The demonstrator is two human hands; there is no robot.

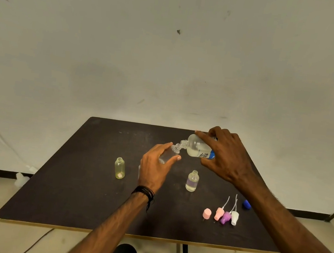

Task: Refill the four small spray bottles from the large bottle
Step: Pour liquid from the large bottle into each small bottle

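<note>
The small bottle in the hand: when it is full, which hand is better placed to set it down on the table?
Left. The left hand already grips the small bottle just above the table, while the right hand holds the tilted large bottle.

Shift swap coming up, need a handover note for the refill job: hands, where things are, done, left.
Left hand grips a small clear bottle, tilted, neck up against the large bottle's mouth.
Right hand holds the large bottle tipped over for pouring.
Yellowish bottle and purple-tinted bottle stand uncapped on the table; both hold some liquid, fill state unclear. A fourth bottle seems hidden behind the left hand.
Spray heads, pink cap and blue cap lie near right.
Left: finish pouring, check the others, refit heads.
</note>
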